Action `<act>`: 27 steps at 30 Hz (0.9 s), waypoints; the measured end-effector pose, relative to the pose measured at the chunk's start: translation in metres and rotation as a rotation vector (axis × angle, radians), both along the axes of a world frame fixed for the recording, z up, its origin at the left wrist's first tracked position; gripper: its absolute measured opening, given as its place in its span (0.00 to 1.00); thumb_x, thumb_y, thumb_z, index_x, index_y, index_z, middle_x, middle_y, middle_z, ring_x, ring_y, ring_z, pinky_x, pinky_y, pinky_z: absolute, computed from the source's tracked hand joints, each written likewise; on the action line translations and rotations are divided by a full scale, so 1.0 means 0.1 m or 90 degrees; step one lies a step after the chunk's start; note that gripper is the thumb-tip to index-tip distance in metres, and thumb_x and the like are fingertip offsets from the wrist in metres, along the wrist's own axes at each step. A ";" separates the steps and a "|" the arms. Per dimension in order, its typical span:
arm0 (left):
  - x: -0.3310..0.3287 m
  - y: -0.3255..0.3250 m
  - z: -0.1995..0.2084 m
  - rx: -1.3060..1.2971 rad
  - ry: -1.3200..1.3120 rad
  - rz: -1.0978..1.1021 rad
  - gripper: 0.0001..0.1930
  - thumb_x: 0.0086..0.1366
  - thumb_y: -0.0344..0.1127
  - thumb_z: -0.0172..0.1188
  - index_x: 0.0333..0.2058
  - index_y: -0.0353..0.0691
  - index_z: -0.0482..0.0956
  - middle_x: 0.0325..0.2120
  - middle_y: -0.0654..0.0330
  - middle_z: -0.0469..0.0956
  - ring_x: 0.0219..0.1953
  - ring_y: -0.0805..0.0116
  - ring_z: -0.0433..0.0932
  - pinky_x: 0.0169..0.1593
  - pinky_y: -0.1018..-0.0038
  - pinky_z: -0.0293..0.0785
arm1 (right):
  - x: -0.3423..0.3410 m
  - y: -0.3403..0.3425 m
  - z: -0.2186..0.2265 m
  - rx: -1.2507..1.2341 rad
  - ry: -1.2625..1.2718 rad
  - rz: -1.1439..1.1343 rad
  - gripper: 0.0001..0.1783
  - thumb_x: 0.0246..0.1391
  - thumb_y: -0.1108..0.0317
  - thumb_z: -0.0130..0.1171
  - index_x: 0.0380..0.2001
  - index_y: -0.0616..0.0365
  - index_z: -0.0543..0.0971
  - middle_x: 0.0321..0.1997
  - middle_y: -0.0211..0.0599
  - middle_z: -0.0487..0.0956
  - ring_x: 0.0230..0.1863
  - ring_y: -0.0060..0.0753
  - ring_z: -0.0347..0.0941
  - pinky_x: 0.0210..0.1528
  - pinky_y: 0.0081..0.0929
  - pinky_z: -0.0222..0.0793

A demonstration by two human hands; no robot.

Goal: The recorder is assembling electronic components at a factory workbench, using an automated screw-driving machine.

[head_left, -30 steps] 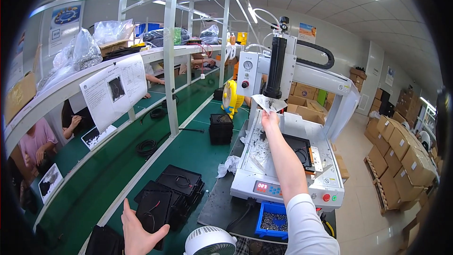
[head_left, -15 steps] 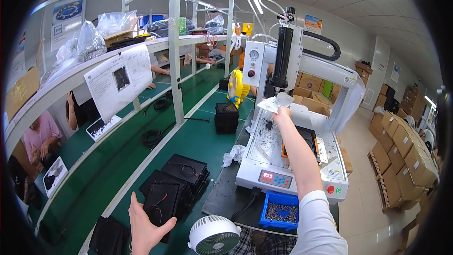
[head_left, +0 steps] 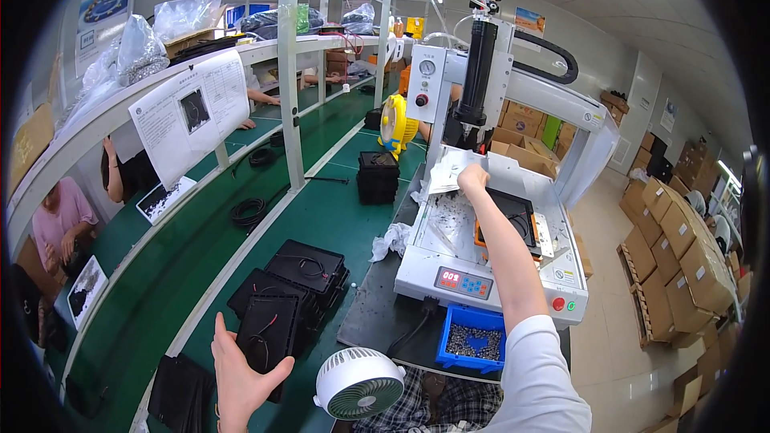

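My right hand [head_left: 473, 180] reaches over the bed of a white benchtop machine [head_left: 417, 273], its fingers closed on a crumpled white wipe [head_left: 446, 170]. The wipe is below the black cylinder [head_left: 479, 72] of the machine's head. Beside my right forearm, a black case part [head_left: 513, 212] sits in an orange fixture [head_left: 481, 245] on the bed. My left hand [head_left: 241, 377] is open, thumb and fingers spread, at the near edge of a flat black case [head_left: 269, 329] with a red wire. Whether it touches the case I cannot tell.
More black cases [head_left: 309, 265] are stacked on the green bench, with black panels [head_left: 180, 393] nearer. A white fan [head_left: 361, 381], a blue bin [head_left: 449, 361] of small metal parts and another crumpled wipe [head_left: 391, 242] surround the machine. Co-workers sit beyond the rack at left.
My right hand has shifted slightly with the wipe, which looks more spread out over the bed. My left hand stays spread by the black case. The whole view has moved a little.
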State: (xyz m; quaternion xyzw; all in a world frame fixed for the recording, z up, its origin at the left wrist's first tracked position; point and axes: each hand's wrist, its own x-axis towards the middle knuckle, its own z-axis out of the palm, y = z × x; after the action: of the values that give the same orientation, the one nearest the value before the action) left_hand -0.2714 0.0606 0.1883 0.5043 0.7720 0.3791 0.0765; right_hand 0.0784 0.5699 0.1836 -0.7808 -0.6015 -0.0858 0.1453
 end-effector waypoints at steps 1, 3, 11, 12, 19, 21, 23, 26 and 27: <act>0.00 0.00 0.00 -0.005 0.001 0.003 0.59 0.37 0.49 0.71 0.60 0.24 0.44 0.39 0.48 0.62 0.43 0.52 0.62 0.49 0.63 0.61 | 0.01 -0.02 -0.03 0.046 0.011 -0.007 0.08 0.40 0.70 0.57 0.25 0.56 0.83 0.31 0.41 0.82 0.33 0.37 0.79 0.32 0.36 0.68; 0.01 0.01 -0.01 -0.012 0.002 0.003 0.59 0.37 0.49 0.71 0.60 0.24 0.44 0.39 0.48 0.62 0.43 0.52 0.62 0.49 0.63 0.61 | 0.01 -0.09 -0.06 0.090 0.024 -0.017 0.08 0.41 0.68 0.57 0.25 0.57 0.84 0.31 0.42 0.82 0.32 0.39 0.79 0.34 0.37 0.67; 0.04 0.06 -0.01 -0.024 0.074 0.038 0.57 0.38 0.48 0.70 0.59 0.24 0.45 0.40 0.43 0.63 0.45 0.50 0.63 0.51 0.60 0.61 | -0.46 -0.54 0.18 0.009 -0.016 -0.119 0.20 0.55 0.67 0.48 0.49 0.65 0.74 0.65 0.60 0.51 0.51 0.57 0.68 0.50 0.41 0.70; 0.04 0.05 -0.01 -0.008 0.090 0.033 0.57 0.38 0.48 0.70 0.59 0.24 0.45 0.40 0.43 0.63 0.45 0.50 0.63 0.51 0.60 0.61 | -0.50 -0.59 0.22 0.067 -0.074 -0.095 0.20 0.55 0.67 0.48 0.50 0.65 0.73 0.64 0.61 0.52 0.51 0.56 0.68 0.50 0.42 0.69; 0.10 0.02 0.02 0.016 0.104 0.044 0.57 0.38 0.47 0.70 0.60 0.25 0.45 0.40 0.44 0.62 0.45 0.50 0.63 0.51 0.61 0.61 | -0.26 -1.08 0.93 -0.002 -0.073 0.004 0.14 0.52 0.65 0.52 0.41 0.55 0.80 0.48 0.44 0.76 0.50 0.43 0.73 0.49 0.42 0.69; 0.12 0.04 0.05 0.020 0.090 0.045 0.57 0.38 0.46 0.70 0.60 0.26 0.44 0.41 0.45 0.62 0.45 0.50 0.63 0.51 0.61 0.61 | -0.15 -1.36 1.15 0.005 -0.061 0.087 0.13 0.50 0.69 0.51 0.36 0.57 0.81 0.41 0.43 0.80 0.44 0.44 0.77 0.46 0.44 0.69; 0.15 0.07 0.10 0.011 0.058 0.052 0.57 0.37 0.46 0.71 0.61 0.27 0.44 0.41 0.46 0.62 0.45 0.50 0.63 0.51 0.62 0.61 | -0.03 -1.63 1.26 0.020 -0.071 0.174 0.12 0.47 0.71 0.51 0.35 0.61 0.80 0.37 0.49 0.80 0.41 0.49 0.77 0.43 0.43 0.71; 0.24 0.15 0.14 0.044 0.058 0.026 0.58 0.37 0.45 0.71 0.61 0.27 0.44 0.42 0.45 0.62 0.45 0.50 0.63 0.51 0.62 0.62 | 0.10 -1.80 1.22 0.086 -0.046 0.312 0.11 0.45 0.73 0.51 0.32 0.64 0.79 0.34 0.54 0.79 0.38 0.53 0.76 0.41 0.41 0.72; 0.29 0.18 0.15 0.058 0.055 0.016 0.57 0.38 0.45 0.71 0.61 0.26 0.44 0.42 0.45 0.62 0.45 0.50 0.63 0.50 0.62 0.62 | 0.10 -1.77 1.17 0.041 -0.061 0.342 0.10 0.44 0.75 0.53 0.30 0.66 0.79 0.34 0.56 0.78 0.38 0.53 0.76 0.41 0.41 0.73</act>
State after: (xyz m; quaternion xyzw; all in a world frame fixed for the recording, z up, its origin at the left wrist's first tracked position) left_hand -0.2428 0.0782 0.2029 0.5136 0.7626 0.3929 0.0152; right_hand 0.0880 0.3930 0.3008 -0.5832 -0.7902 -0.1001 0.1592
